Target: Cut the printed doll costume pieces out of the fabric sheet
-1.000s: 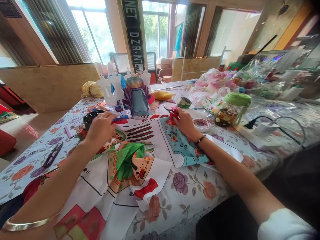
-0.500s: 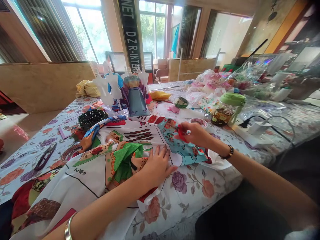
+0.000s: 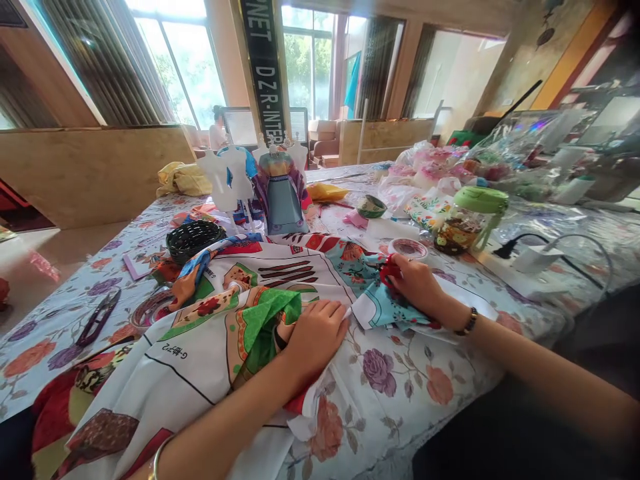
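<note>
The left hand (image 3: 317, 333) pinches the printed fabric (image 3: 215, 333), which spreads beneath it and leftward across the tabletop (image 3: 375, 433). The right hand (image 3: 420, 287) is closed around red-handled scissors (image 3: 390, 270), a tape roll (image 3: 409, 249) just beyond it.

Single head-worn camera looks forward and down from close above the floral tablecloth (image 3: 400, 407), left hand (image 3: 320, 333) and right hand (image 3: 417, 283) near, windows (image 3: 306, 70) far off.

I see passage over the tablecloth (image 3: 407, 363) nearside of the right hand (image 3: 419, 288); tape roll (image 3: 409, 249) and green-lidded jar (image 3: 463, 223) obstruct beyond.
</note>
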A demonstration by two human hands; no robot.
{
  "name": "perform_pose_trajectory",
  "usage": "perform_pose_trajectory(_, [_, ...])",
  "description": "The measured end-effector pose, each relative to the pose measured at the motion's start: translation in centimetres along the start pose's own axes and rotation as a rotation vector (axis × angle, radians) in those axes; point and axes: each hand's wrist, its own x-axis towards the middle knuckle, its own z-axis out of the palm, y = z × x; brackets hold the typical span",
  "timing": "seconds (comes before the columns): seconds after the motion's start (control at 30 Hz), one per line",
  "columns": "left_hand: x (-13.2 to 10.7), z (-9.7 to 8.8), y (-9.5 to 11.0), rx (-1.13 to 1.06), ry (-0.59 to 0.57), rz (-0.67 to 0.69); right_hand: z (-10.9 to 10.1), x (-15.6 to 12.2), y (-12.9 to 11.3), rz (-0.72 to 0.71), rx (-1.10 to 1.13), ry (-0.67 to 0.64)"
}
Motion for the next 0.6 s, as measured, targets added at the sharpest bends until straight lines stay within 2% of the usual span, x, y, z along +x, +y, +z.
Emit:
perform_pose_trajectory(0.17, [-0.2, 0.1, -0.2, -0.011, 0.054, 0.004, 1.4, 3.2, 0.2, -0.045, 0.005, 0.046])
perform_pose_trajectory(0.33, [0.0, -0.2, -0.2, -0.099, 0.038, -0.188, 2.1, 5.5, 0.2, -0.076, 0.055, 0.054])
perform_pose_trajectory(0.47, [0.2, -0.3, -0.3, -0.16, 0.048, -0.238, 1.6, 5.6, 0.0, 0.02, 0.115, 0.125])
perform_pose_trajectory(0.6, [0.1, 0.2, -0.7, -0.256, 0.052, -0.24, -0.4, 4.2, -1.2, 0.133, 0.231, 0.207])
